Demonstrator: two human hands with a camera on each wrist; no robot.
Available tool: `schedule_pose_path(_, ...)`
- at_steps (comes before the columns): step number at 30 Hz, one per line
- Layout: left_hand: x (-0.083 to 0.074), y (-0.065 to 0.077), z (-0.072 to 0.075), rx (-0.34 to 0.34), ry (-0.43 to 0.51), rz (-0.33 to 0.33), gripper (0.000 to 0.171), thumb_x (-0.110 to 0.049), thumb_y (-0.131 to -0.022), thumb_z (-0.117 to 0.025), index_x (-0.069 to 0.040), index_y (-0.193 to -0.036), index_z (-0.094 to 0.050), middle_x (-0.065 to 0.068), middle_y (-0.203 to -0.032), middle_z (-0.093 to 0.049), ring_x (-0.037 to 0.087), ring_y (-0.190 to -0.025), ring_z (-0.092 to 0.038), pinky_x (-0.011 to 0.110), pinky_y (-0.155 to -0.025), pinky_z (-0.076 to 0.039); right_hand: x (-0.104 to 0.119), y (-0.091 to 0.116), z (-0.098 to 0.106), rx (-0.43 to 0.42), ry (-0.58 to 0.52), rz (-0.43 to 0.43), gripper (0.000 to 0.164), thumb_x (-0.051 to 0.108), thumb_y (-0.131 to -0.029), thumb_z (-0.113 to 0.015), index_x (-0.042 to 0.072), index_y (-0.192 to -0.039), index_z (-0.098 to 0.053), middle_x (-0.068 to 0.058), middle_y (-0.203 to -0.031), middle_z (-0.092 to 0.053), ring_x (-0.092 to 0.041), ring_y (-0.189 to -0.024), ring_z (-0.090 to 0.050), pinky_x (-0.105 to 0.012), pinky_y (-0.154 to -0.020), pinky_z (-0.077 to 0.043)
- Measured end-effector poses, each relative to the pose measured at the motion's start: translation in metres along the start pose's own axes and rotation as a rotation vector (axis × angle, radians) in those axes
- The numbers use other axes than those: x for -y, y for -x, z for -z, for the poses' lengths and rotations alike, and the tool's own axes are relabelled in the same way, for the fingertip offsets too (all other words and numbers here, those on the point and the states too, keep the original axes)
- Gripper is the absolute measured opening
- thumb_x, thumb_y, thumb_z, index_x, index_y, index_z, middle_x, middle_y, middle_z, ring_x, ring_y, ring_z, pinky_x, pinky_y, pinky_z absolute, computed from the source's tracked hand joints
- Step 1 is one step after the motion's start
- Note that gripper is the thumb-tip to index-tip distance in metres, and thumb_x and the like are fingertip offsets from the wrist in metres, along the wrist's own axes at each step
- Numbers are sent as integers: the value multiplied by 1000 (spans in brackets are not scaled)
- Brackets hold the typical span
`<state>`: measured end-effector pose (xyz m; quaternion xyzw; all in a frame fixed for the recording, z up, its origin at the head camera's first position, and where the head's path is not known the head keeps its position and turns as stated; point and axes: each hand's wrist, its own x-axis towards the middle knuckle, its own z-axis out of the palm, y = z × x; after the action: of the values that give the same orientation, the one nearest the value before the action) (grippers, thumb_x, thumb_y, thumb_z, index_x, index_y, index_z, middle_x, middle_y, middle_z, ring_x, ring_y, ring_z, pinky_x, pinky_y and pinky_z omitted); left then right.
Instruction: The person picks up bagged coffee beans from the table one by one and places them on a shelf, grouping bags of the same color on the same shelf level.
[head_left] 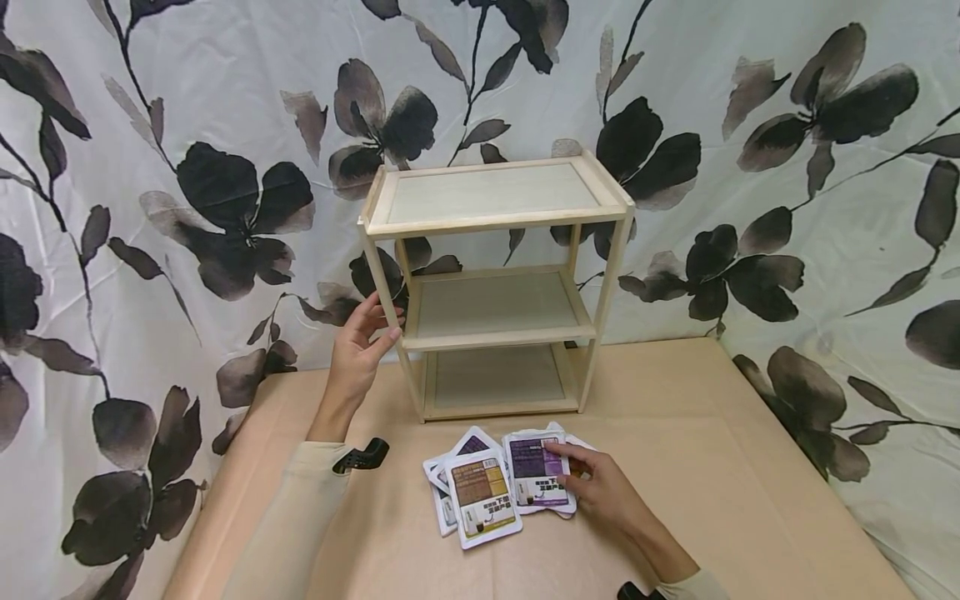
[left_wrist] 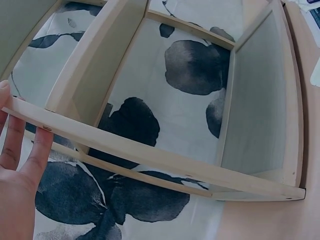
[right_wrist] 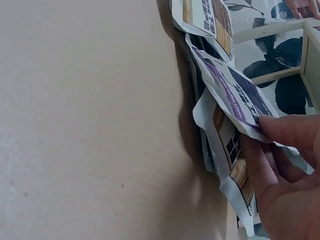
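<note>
A small three-tier wooden shelf [head_left: 498, 337] stands upright on the table. My left hand [head_left: 351, 362] holds its front left post [left_wrist: 125, 140] near the middle tier, the thumb on one side and the fingers on the other. My right hand [head_left: 611, 497] pinches the edge of a purple-and-white sachet [head_left: 528, 473] between thumb and fingers. That sachet's edge tilts up over a brown-and-white sachet [right_wrist: 237, 165] in the right wrist view. Beside it a brown-and-yellow sachet [head_left: 482, 498] lies on top of several others, mostly covered.
The table [head_left: 675, 417] has a tan covering, and the sachets lie in front of the shelf. A white cloth [head_left: 862, 275] with dark flowers hangs behind and to both sides. All three shelf boards [head_left: 491, 196] are pale and framed in wood.
</note>
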<state>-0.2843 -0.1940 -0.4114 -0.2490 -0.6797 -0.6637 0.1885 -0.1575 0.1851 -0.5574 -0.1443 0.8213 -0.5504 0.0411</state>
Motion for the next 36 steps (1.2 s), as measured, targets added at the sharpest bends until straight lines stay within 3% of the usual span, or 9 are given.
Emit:
schedule_pose_path(4,2,-1,1,0,6,7,60,10,-92,-66,-6,-148,-49,2,-117,-67,25,-111,-62,25,-92,-54,1,-1,2,32,-43,-28,48,-5,-91,-68,5,-137,-62,-21,-124,-63,-16,-92,-61,-24,-69,-54)
schedule_pose_path(7,2,-2,2,-6,25,32,59,9,-93,-66,-7,-147,-50,1,-117,-66,25,-112,-61,24,-92,-53,2,-1,4,84,-171,-45,52,-6,-93,-64,-1,-143,-54,-32,-131,-59,-29,-103,-67,-30,-76,-60)
schedule_pose_path(10,1,-2,3,-9,52,61,59,9,-92,-66,-9,-147,-51,-2,-117,-66,25,-113,-60,23,-91,-52,2,0,6,132,-302,-55,57,-8,-94,-61,-7,-148,-43,-42,-135,-52,-43,-115,-65,-36,-84,-60)
schedule_pose_path(13,2,-3,4,-4,64,75,60,10,-93,-65,-11,-147,-51,-3,-117,-65,24,-113,-59,22,-91,-52,1,0,7,157,-370,-54,62,-10,-93,-60,-9,-150,-36,-45,-137,-48,-47,-119,-61,-38,-88,-58)
schedule_pose_path(17,3,-3,4,8,60,75,60,10,-93,-65,-12,-147,-51,-3,-117,-65,20,-112,-59,22,-91,-52,2,0,9,165,-383,-52,66,-9,-93,-61,-8,-152,-32,-44,-136,-49,-43,-117,-64,-37,-86,-59)
schedule_pose_path(27,4,-4,3,10,60,41,61,12,-92,-65,-11,-146,-52,3,-117,-64,35,-112,-57,23,-90,-52,17,-4,21,129,-347,-40,68,-5,-93,-65,-2,-154,-33,-38,-120,-64,-30,-101,-72,-30,-75,-60)
schedule_pose_path(33,2,-3,3,1,60,62,61,10,-91,-67,-12,-146,-51,17,-120,-62,29,-110,-59,25,-89,-52,33,-4,29,84,-324,-49,69,-2,-92,-70,3,-153,-38,-32,-142,-47,-31,-103,-71,-35,-77,-61)
schedule_pose_path(36,1,-2,3,-1,67,64,61,10,-91,-67,-11,-146,-51,17,-119,-62,33,-110,-58,25,-89,-52,40,-4,32,67,-324,-62,70,-1,-91,-72,7,-153,-40,-26,-146,-40,-27,-101,-71,-34,-78,-61)
